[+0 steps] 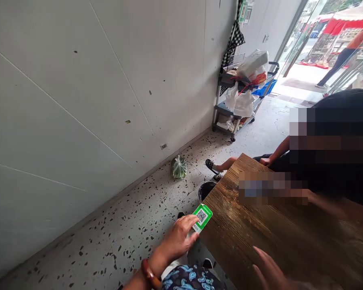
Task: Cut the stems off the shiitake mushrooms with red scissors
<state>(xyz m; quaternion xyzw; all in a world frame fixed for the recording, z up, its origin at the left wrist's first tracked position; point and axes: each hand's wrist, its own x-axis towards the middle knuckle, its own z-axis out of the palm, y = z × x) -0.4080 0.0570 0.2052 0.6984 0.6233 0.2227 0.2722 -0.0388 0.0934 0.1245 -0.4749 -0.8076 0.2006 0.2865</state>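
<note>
My left hand pinches a green and white QR code card between thumb and fingers. The card is by the left edge of the brown wooden table; whether it touches the wood I cannot tell. A reddish-brown bangle circles my left wrist. Over the near part of the table my right hand is partly in view, fingers apart and nothing in them, slightly blurred.
Across the table sits a person in dark clothes, an arm on the tabletop. A black-lined bin stands beside the table's left edge. A bag of greens lies on the speckled floor near the wall. A loaded cart stands farther back.
</note>
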